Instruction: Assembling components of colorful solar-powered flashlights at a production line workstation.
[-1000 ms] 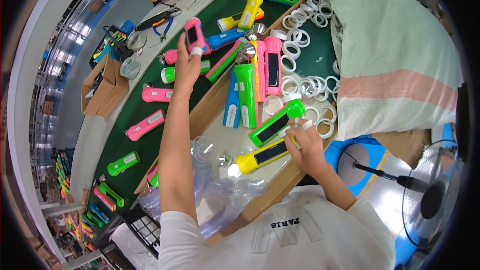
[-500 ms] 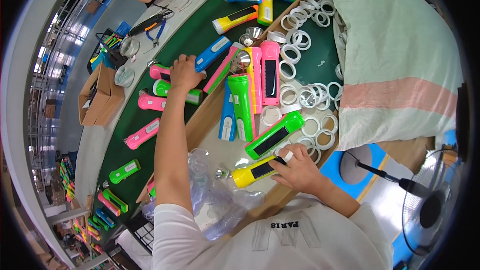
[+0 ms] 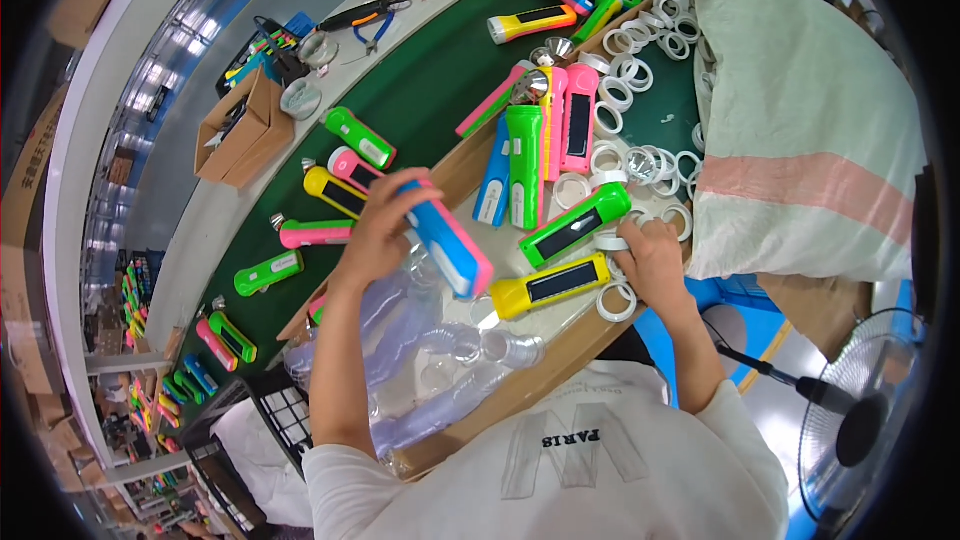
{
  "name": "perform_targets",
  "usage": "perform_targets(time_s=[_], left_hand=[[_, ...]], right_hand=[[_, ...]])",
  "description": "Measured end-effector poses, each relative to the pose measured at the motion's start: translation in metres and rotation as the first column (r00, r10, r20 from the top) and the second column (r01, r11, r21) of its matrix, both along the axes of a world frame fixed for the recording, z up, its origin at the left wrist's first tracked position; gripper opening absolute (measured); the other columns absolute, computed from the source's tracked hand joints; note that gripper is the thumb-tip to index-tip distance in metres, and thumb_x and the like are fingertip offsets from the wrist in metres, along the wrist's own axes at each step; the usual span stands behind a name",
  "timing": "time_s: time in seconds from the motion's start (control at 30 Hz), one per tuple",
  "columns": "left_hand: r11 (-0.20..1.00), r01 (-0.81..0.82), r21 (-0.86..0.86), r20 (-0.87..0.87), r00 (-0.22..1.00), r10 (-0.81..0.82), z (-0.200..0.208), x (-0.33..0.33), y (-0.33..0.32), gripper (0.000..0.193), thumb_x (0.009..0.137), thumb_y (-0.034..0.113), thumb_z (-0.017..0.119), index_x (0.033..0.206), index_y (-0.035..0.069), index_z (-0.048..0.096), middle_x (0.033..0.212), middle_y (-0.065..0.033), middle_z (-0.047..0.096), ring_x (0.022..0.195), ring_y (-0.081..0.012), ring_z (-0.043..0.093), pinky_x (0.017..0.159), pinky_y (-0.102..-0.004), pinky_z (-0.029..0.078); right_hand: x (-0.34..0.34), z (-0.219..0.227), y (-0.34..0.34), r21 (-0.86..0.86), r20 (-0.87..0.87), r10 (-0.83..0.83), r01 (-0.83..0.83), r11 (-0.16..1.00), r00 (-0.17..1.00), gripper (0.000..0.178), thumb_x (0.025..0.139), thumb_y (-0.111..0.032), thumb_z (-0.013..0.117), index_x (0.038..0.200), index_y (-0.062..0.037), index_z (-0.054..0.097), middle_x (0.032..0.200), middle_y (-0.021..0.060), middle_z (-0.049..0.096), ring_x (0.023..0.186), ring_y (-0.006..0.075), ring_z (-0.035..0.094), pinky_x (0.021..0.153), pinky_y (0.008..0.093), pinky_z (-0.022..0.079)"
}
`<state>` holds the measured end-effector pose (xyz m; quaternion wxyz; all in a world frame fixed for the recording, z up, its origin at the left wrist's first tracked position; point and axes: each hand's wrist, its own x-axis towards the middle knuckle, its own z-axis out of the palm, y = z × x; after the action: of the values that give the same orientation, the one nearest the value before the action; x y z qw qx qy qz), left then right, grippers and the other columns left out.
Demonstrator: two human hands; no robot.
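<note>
My left hand (image 3: 382, 235) is closed round a blue and pink flashlight (image 3: 448, 240), holding it tilted above the tray. The fingers of my right hand (image 3: 655, 258) are curled on a white ring (image 3: 610, 239), among other loose rings. Just left of that hand lie a yellow flashlight (image 3: 550, 285) with a dark panel and a green flashlight (image 3: 575, 226). Farther up the tray, a green and pink flashlight (image 3: 524, 165), a blue one (image 3: 493, 180) and a pink one (image 3: 577, 120) lie side by side.
Clear plastic lens cups (image 3: 440, 350) fill the tray's near left. Several flashlights, including a pink one (image 3: 315, 233), lie on the green belt (image 3: 330, 155). A pale woven sack (image 3: 800, 120) slumps at right; a fan (image 3: 850, 420) stands nearby. Pliers (image 3: 374, 32) and a cardboard box (image 3: 240, 130) sit beyond the belt.
My left hand has brought the blue and pink flashlight from the belt side toward me over the tray. The right hand has left the yellow flashlight for the rings. The view has shifted.
</note>
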<state>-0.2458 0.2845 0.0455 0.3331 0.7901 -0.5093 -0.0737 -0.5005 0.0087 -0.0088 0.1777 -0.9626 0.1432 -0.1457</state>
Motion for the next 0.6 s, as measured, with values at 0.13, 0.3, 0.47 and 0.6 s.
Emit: perform_targets(time_s=[0.13, 0.3, 0.47, 0.6], left_hand=[[0.988, 0.029, 0.150, 0.178, 0.982, -0.056, -0.023, -0.034, 0.000, 0.067, 0.060, -0.016, 0.061, 0.117, 0.020, 0.062, 0.136, -0.0142, 0.042, 0.129, -0.0365, 0.039, 0.105, -0.0438, 0.037], [0.887, -0.446, -0.118, 0.243, 0.853, 0.461, -0.037, -0.057, -0.001, 0.045, 0.072, 0.000, 0.067, 0.116, 0.004, 0.058, 0.120, -0.0163, 0.052, 0.111, -0.0346, 0.051, 0.092, -0.0442, 0.042], [0.860, -0.442, 0.257, 0.466, 0.836, 0.290, -0.051, -0.067, 0.027, 0.034, 0.069, 0.006, 0.070, 0.102, 0.007, 0.067, 0.104, -0.0098, 0.058, 0.103, -0.0288, 0.051, 0.092, -0.0414, 0.038], [0.925, -0.375, 0.064, 0.465, 0.831, 0.305, -0.039, -0.072, 0.029, 0.025, 0.070, 0.005, 0.070, 0.094, 0.009, 0.071, 0.099, -0.0094, 0.059, 0.099, -0.0289, 0.052, 0.087, -0.0402, 0.042]], right_hand=[[-0.003, 0.020, 0.003, 0.115, 0.118, -0.126, 0.113, 0.987, 0.985, 0.026, 0.072, -0.009, 0.071, 0.094, -0.0027, 0.058, 0.078, 0.0184, 0.057, 0.075, 0.0391, 0.056, 0.063, 0.0464, 0.044], [-0.005, 0.047, 0.010, 0.927, -0.112, 0.036, 0.091, 0.363, 0.993, 0.026, 0.088, -0.018, 0.064, 0.104, -0.0026, 0.050, 0.097, 0.0131, 0.065, 0.076, 0.0143, 0.065, 0.059, 0.0243, 0.051], [-0.012, 0.025, 0.056, 0.934, 0.163, 0.120, -0.114, -0.340, 0.979, 0.042, 0.097, -0.040, 0.051, 0.113, -0.0016, 0.046, 0.115, 0.0215, 0.059, 0.084, 0.0187, 0.063, 0.068, 0.0286, 0.054], [0.007, 0.024, 0.088, 0.978, 0.145, 0.196, -0.110, -0.178, 0.970, 0.033, 0.099, -0.030, 0.051, 0.115, -0.0014, 0.052, 0.109, 0.0071, 0.055, 0.092, 0.0127, 0.053, 0.082, 0.0254, 0.045]])
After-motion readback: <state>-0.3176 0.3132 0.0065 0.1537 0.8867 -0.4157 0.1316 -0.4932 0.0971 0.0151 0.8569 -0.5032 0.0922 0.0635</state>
